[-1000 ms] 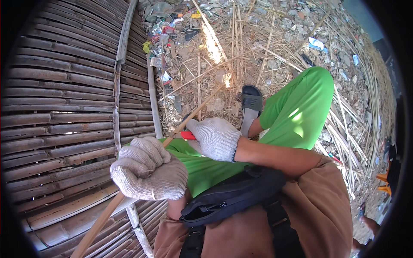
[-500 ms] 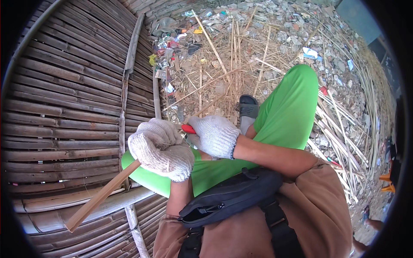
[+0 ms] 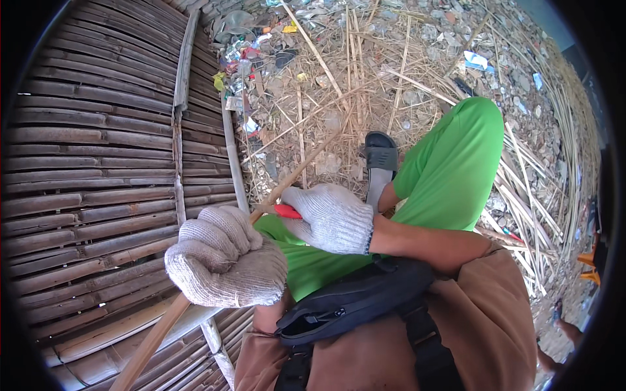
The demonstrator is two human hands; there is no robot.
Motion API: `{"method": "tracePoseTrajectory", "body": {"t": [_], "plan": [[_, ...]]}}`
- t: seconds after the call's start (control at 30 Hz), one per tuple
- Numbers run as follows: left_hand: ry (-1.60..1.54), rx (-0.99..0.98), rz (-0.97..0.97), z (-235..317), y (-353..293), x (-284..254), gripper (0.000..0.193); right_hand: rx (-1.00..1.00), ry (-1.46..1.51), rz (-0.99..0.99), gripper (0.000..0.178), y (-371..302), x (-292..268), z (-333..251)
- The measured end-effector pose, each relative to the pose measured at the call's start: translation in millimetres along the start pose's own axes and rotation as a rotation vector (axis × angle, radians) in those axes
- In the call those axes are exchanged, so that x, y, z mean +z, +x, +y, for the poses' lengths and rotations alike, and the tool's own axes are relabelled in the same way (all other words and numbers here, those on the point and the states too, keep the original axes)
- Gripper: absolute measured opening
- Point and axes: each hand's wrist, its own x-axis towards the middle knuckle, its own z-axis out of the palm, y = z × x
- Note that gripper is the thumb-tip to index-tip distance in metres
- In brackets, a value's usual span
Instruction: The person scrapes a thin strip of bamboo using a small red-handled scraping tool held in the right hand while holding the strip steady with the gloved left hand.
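Note:
A white knit glove covers my left hand, which is closed around a long bamboo strip. The strip runs from the lower left, through the fist, and on up toward the littered ground. My right hand, gloved too, grips a red-handled knife. Its short blade lies against the strip just beyond my left fist; the cutting edge is too small to make out. Both hands are above my lap, over the green trousers.
On the left is a slatted bamboo platform. Straw, thin strips and scraps of litter cover the ground ahead. A bundle of split bamboo lies at the right. A black bag rests across my front. Another person's leg shows at the lower right.
My left hand has moved left and down toward me, drawing the strip along with it. The right hand, with the knife, has shifted slightly right and down. The whole view has tilted a little.

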Motion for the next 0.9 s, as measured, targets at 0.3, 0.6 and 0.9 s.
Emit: {"method": "tracePoseTrajectory", "body": {"t": [0.3, 0.6, 0.9], "plan": [[0.0, 0.011, -0.017, 1.9, -4.6, 0.8, 0.042, -0.026, -0.083, 0.024, 0.033, 2.0, 11.8, 14.3], [-0.019, 0.024, 0.054, -2.3, 12.0, -14.2, 0.045, 0.319, -0.124, 0.14, 0.038, -0.9, 48.7, 112.1], [-0.139, -0.056, -0.052, -3.6, 5.7, -12.9, 0.046, 0.038, -0.003, -0.049, 0.029, 6.6, 4.8, 10.9]]}}
